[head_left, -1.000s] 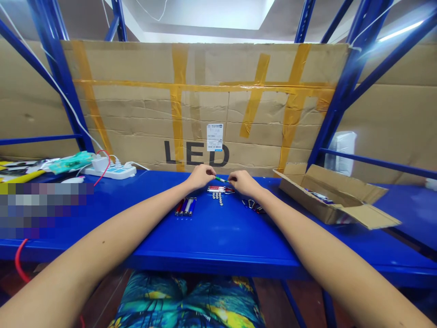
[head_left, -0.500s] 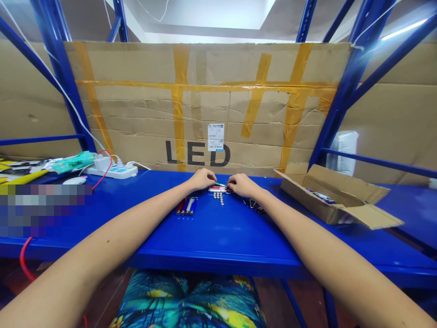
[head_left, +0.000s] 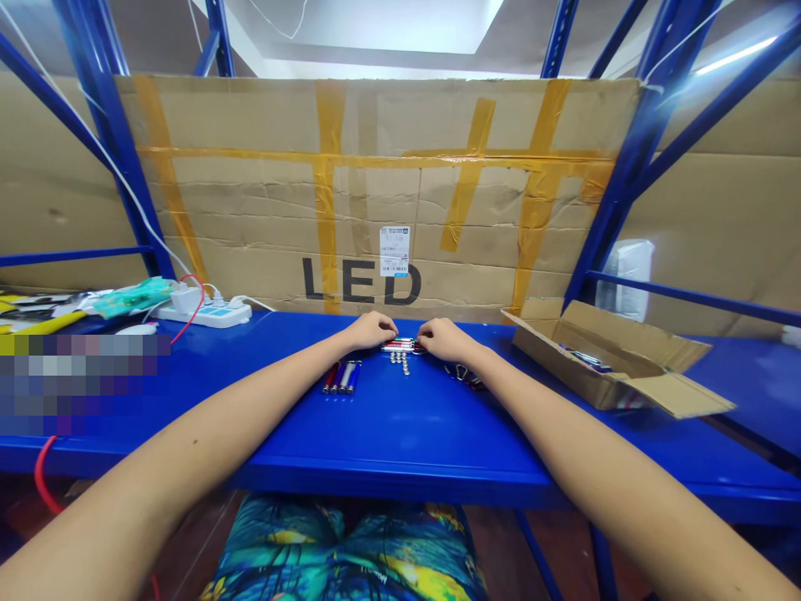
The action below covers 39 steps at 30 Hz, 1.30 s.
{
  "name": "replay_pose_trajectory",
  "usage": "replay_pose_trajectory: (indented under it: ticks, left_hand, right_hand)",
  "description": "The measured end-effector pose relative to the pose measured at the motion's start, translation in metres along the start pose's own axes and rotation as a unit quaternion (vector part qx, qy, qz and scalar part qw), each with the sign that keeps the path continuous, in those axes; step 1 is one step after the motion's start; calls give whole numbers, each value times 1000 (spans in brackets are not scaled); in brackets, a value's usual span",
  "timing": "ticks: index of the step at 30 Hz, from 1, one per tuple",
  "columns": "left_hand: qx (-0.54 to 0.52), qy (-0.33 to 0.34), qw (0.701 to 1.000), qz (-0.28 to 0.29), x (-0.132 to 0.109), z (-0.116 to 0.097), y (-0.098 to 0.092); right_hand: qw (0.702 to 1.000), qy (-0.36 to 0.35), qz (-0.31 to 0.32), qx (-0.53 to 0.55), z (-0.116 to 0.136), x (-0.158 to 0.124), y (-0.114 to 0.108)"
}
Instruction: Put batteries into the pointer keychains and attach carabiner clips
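Item in hand: a small torch [head_left: 401, 344], red and silver, slim and cylindrical, lay low over the blue table [head_left: 400, 442] at the far middle, between both hands.
Left hand [head_left: 373, 330]: fingers curled in tight, tips pinched on the torch's left end.
Right hand [head_left: 440, 338]: fingers likewise drawn close, tips on the right end; the exact pinch was too small to make out.
Progress, as judged: four finished-looking torches [head_left: 341, 377] lay side by side in a neat row at seven o'clock of the held one, so part of the batch seemed done; loose pieces suggested more remained.
Loose pieces: a cluster of button cells [head_left: 400, 360], round and shiny metal, sat just at six o'clock; thin wire clips [head_left: 463, 374] lay at four o'clock.
Box [head_left: 617, 363]: open corrugated cardboard with its flaps out, well apart at three o'clock, with more slim items inside.
Table surface: smooth, glossy painted metal.
Power strip [head_left: 204, 315]: white plastic, far off at nine o'clock.
Backdrop: a taped, creased cardboard sheet [head_left: 375, 192] at twelve o'clock.
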<state>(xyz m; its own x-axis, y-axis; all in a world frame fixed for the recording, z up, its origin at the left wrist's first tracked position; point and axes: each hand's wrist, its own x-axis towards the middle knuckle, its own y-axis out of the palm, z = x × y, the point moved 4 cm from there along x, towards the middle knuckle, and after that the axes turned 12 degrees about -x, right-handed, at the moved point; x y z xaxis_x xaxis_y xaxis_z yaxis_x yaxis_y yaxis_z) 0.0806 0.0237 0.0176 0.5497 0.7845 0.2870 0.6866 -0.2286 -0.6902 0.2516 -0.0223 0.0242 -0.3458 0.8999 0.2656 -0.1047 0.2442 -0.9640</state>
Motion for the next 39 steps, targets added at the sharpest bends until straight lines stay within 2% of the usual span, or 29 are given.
replay_pose_trajectory:
  ticks: [4,6,10,12,13,15,18,20,24,31,35,39]
  left_hand:
    - [-1,-1,999,-33,-1,-1,-10]
    - [-2,8,1000,-15,-6,-4,-20]
    - [9,-23,987,159,-30,-10,-38]
    - [11,-58,971,230,-42,-11,-45]
    - [9,-75,965,250,-47,-11,-47]
    - [-3,-85,962,258,-51,-13,-50]
    - [-16,-83,962,261,-51,-16,-49]
    - [-21,-85,958,272,-51,-17,-47]
    - [-18,-88,959,270,-50,-17,-45]
    - [19,-88,965,245,-48,-15,-43]
    - [20,-84,968,237,-47,-11,-42]
    - [12,-83,970,227,-47,-10,-41]
  right_hand:
    - [1000,7,-1,2,-1,-1,-1]
    - [1000,11,-11,8,-1,-2,-4]
    - [997,-25,-72,16,13,-9,-19]
    - [990,-75,-110,44,31,-18,-28]
    - [986,-111,-104,64,43,-23,-30]
    - [975,-182,-70,104,67,-35,-31]
    - [959,-264,-42,91,97,-50,-30]
    - [956,-284,-22,72,107,-54,-27]
    - [954,-297,-1,33,112,-56,-23]
    - [950,-312,-10,-6,115,-55,-19]
    - [952,-305,-14,3,113,-53,-22]
    - [963,-270,-6,10,111,-53,-26]
